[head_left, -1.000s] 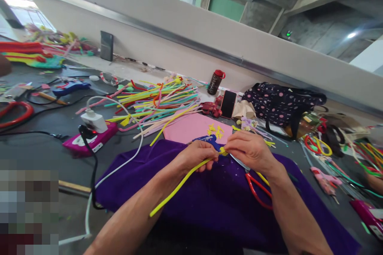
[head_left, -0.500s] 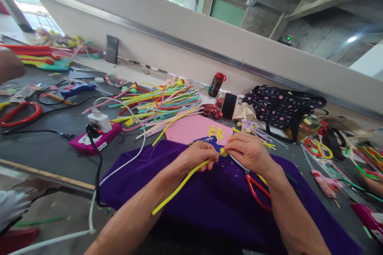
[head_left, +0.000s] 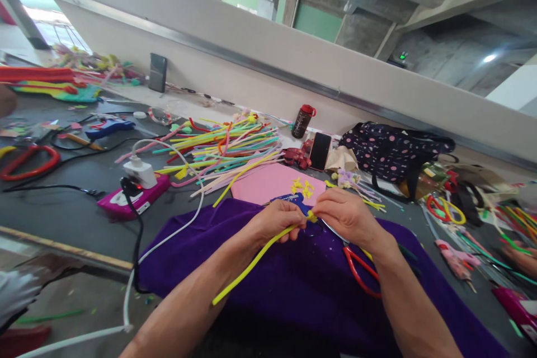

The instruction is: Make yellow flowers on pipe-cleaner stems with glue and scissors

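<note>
My left hand [head_left: 282, 220] is closed around a yellow pipe cleaner [head_left: 250, 268], whose long tail hangs down over my left forearm. At its upper end, between both hands, is a small bent yellow knot [head_left: 311, 216]. My right hand [head_left: 346, 213] pinches that end with thumb and fingertips. Just behind the hands lies a blue glue gun [head_left: 298, 200], partly hidden. Red-handled scissors [head_left: 361, 271] rest on the purple cloth [head_left: 268, 313] under my right wrist. Small yellow twisted pieces [head_left: 302, 185] sit on a pink sheet [head_left: 264, 183].
A heap of coloured pipe cleaners [head_left: 235, 145] lies behind to the left. A magenta power strip [head_left: 134, 196] with a white cable [head_left: 197, 201] is at left. A bottle [head_left: 302, 122], a phone [head_left: 320, 151] and a dotted bag [head_left: 388, 151] stand at the back. Another person's hand [head_left: 522, 257] is at far right.
Both hands stay almost in place, still on the yellow pipe cleaner. Another person's hand at the far left edge has drawn back mostly out of view.
</note>
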Tool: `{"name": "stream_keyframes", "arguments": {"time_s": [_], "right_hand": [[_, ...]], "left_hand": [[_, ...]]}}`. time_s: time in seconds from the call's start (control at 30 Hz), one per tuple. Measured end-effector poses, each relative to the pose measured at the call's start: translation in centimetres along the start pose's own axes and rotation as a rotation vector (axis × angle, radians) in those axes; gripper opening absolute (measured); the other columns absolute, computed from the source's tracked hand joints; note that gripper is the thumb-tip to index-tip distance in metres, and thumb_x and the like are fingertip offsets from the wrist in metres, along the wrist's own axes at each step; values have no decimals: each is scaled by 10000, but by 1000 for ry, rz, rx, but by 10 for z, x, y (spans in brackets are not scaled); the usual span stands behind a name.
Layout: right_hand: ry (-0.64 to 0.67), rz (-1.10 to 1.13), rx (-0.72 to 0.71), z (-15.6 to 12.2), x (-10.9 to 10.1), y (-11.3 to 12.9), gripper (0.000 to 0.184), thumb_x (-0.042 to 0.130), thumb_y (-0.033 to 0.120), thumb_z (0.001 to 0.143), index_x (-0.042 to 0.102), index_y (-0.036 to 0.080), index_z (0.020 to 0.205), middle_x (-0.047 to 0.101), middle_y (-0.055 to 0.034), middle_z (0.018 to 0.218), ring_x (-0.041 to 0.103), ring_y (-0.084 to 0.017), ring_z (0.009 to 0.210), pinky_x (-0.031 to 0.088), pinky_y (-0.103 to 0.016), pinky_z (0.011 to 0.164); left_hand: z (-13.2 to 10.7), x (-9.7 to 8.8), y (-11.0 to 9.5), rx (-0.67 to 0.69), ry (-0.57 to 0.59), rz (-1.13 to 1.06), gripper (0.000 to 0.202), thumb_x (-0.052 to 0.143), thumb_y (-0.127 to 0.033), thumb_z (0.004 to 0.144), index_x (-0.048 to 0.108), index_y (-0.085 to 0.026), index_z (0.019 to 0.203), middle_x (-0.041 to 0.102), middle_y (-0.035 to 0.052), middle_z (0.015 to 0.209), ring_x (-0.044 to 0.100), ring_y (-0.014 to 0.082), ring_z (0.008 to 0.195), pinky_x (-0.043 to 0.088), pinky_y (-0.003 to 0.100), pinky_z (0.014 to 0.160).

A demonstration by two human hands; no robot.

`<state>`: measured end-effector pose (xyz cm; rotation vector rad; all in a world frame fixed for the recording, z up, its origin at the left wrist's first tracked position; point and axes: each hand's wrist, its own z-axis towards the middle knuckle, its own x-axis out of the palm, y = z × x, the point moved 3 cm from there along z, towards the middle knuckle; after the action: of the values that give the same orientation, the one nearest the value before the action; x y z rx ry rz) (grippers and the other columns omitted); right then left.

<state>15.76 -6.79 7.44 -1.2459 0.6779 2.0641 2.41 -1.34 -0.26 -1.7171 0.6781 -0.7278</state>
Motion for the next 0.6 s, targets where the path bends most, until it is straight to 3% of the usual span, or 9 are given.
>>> {"name": "stream_keyframes", "arguments": {"time_s": [0.6], "right_hand": [[42,-69,29,-2,-2,4,174,441,134,854,609,175,873,595,-62,848,532,-174,835,433,-303,728]], "left_hand": [[0,-1,-2,15,8,-25,114,503,-237,648,556,-140,618,508,-39,390,368,45,251,220,145,264]]}}
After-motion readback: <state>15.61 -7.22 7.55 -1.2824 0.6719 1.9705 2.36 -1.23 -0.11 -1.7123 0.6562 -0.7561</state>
